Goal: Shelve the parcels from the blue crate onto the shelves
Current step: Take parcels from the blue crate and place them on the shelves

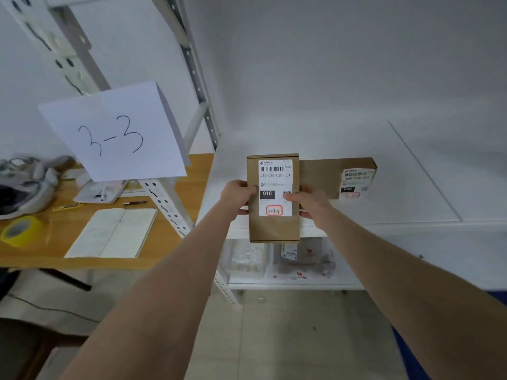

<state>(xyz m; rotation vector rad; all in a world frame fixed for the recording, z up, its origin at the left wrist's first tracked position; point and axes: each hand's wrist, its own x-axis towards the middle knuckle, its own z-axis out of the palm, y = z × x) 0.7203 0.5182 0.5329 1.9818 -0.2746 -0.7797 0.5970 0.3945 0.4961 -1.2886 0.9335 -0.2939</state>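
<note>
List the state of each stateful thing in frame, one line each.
010 parcel: upright, label facing camera, held in front of white shelf.
left hand: grips parcel's left side.
right hand: grips parcel's right side.
060 parcel: lying on shelf.
notebook: open, flat on table.
yellow tape roll: lying flat on table.
3-3 sign: hanging, facing camera.

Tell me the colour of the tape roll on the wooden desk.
Yellow tape roll, clearest in head view.
</note>
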